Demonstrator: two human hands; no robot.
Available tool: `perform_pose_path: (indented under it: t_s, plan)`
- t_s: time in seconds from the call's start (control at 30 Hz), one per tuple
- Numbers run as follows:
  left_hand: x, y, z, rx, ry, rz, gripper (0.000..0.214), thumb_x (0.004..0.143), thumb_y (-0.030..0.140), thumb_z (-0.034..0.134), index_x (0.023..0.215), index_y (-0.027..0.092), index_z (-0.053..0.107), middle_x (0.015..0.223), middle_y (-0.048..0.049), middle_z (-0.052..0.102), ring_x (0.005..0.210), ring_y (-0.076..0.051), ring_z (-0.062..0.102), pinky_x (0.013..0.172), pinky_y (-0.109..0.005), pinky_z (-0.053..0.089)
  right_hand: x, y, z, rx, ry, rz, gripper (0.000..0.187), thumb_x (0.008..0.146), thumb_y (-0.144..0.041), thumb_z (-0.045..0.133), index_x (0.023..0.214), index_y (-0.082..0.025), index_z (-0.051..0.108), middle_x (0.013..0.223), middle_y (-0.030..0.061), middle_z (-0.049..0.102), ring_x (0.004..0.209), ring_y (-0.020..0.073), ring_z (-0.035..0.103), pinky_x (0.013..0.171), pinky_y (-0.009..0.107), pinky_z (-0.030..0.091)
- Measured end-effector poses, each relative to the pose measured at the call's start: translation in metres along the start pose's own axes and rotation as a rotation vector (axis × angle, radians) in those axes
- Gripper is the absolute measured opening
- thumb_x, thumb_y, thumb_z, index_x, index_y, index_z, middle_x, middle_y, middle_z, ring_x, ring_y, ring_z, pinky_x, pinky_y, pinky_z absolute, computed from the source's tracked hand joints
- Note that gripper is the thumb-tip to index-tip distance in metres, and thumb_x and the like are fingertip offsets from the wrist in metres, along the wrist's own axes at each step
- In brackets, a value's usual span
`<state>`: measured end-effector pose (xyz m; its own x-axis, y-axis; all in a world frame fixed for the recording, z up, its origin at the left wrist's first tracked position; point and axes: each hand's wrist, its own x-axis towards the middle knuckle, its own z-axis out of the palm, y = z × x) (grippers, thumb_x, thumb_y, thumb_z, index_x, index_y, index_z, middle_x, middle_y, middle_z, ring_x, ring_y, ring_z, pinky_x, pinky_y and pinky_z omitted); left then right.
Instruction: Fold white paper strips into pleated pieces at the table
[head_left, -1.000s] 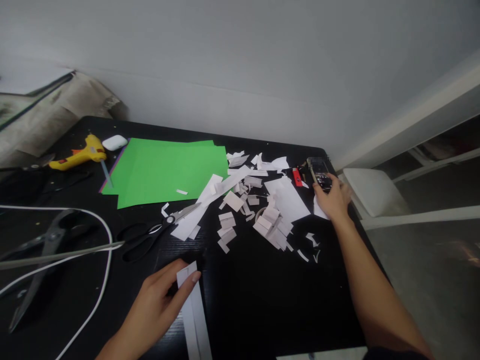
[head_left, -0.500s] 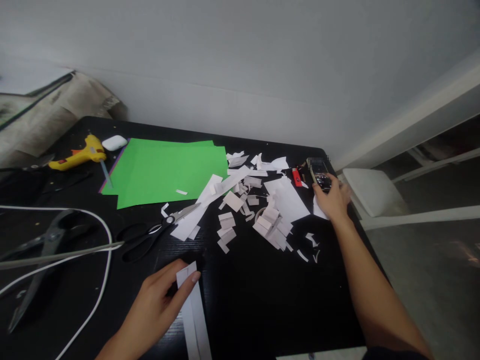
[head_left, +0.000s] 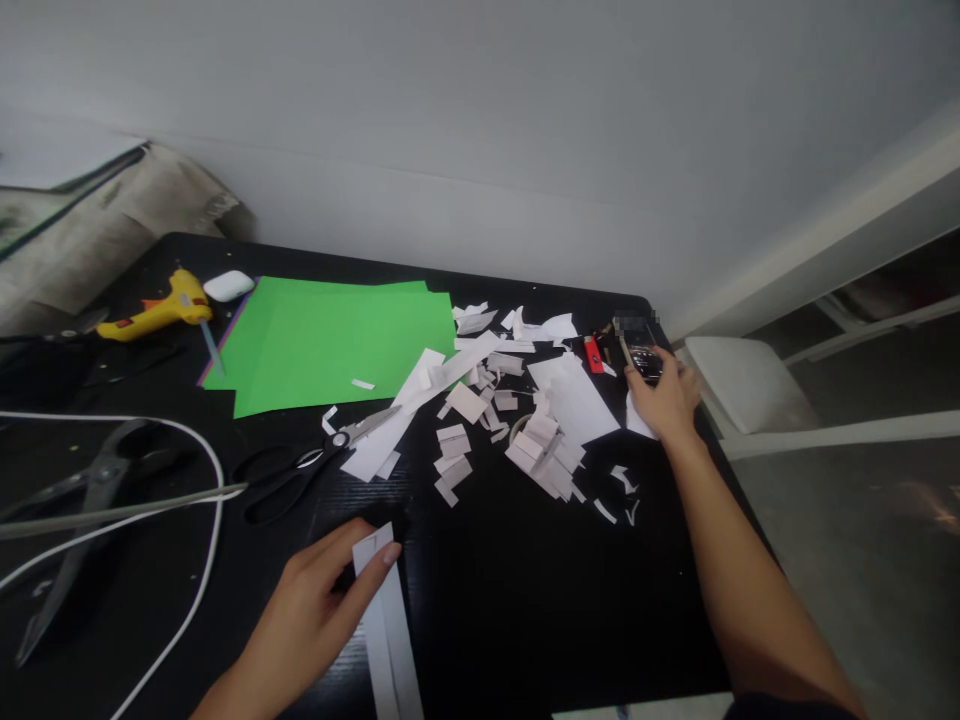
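My left hand pinches a folded white paper strip near its top end, thumb in front. The strip runs down out of view at the bottom edge. At the table's right side, my right hand is closed around the lower end of a phone, whose upper part is blurred out. A piece of white paper lies under that hand. Just left of the phone is a red lighter. Black-handled scissors rest beyond my left hand, their blades on a long paper strip.
Small folded paper pieces and scraps lie mid-table. Green sheets, a yellow glue gun and a white case sit at the back left. A white cable loops over larger shears. A white stool stands beyond the right edge.
The phone in my right hand has tilted slightly. My left hand and the paper strip have stayed in place.
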<state>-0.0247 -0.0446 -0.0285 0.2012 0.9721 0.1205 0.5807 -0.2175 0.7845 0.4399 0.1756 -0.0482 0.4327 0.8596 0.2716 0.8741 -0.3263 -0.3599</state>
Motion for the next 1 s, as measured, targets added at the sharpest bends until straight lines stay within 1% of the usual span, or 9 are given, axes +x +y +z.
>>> perform_pose_path:
  t_s: [0.13,0.37,0.6,0.8,0.9,1.0]
  plan:
    - [-0.0001,-0.0002,0.0006,-0.002,-0.01,-0.019,0.024,0.102,0.03,0.058,0.079,0.021,0.057,0.068,0.0037,0.053,0.057,-0.011,0.055,0.054,-0.021,0.045,-0.0001,0.0005,0.0004,0.002,0.007,-0.009,0.065,0.085,-0.055,0.057,0.142,-0.023,0.052,0.134,0.0197,0.051,0.128,0.0441,0.045,0.107,0.064,0.036]
    - [0.0,0.0008,-0.0005,-0.001,-0.011,-0.011,0.028,0.102,0.029,0.057,0.076,0.021,0.054,0.067,0.0042,0.051,0.056,-0.011,0.054,0.055,-0.021,0.045,-0.0001,0.0004,0.0004,-0.003,0.014,-0.017,0.066,0.084,-0.054,0.057,0.142,-0.023,0.053,0.134,0.0199,0.052,0.129,0.0443,0.045,0.107,0.064,0.036]
    - [0.0001,0.0011,0.0004,-0.003,-0.01,-0.024,0.025,0.101,0.029,0.058,0.078,0.02,0.058,0.068,0.0039,0.053,0.058,-0.011,0.054,0.055,-0.02,0.045,0.0002,0.0011,0.0007,-0.003,0.004,-0.011,0.066,0.086,-0.053,0.059,0.144,-0.023,0.05,0.135,0.0203,0.051,0.126,0.0434,0.046,0.107,0.063,0.036]
    - [-0.0011,-0.0019,-0.0004,-0.008,-0.02,-0.012,0.025,0.102,0.027,0.058,0.078,0.021,0.056,0.068,0.004,0.052,0.058,-0.01,0.054,0.056,-0.02,0.045,0.0007,0.0031,0.0032,-0.004,0.029,-0.032,0.065,0.085,-0.054,0.058,0.141,-0.022,0.052,0.134,0.0204,0.052,0.126,0.0437,0.045,0.106,0.065,0.036]
    - [-0.0008,-0.0025,0.0004,-0.006,-0.02,-0.007,0.023,0.102,0.027,0.058,0.08,0.021,0.057,0.07,0.0035,0.053,0.06,-0.011,0.055,0.056,-0.02,0.045,0.0006,0.0029,0.0031,-0.001,0.027,-0.033,0.064,0.085,-0.053,0.058,0.141,-0.021,0.052,0.134,0.0209,0.052,0.127,0.0439,0.044,0.106,0.064,0.035]
    - [-0.001,-0.0026,0.0017,-0.003,-0.015,-0.005,0.025,0.102,0.027,0.058,0.078,0.021,0.055,0.069,0.0038,0.051,0.059,-0.011,0.054,0.056,-0.02,0.045,0.0004,0.0014,0.0018,0.007,0.016,-0.018,0.065,0.085,-0.051,0.06,0.142,-0.022,0.051,0.135,0.0205,0.051,0.127,0.0432,0.044,0.107,0.064,0.034]
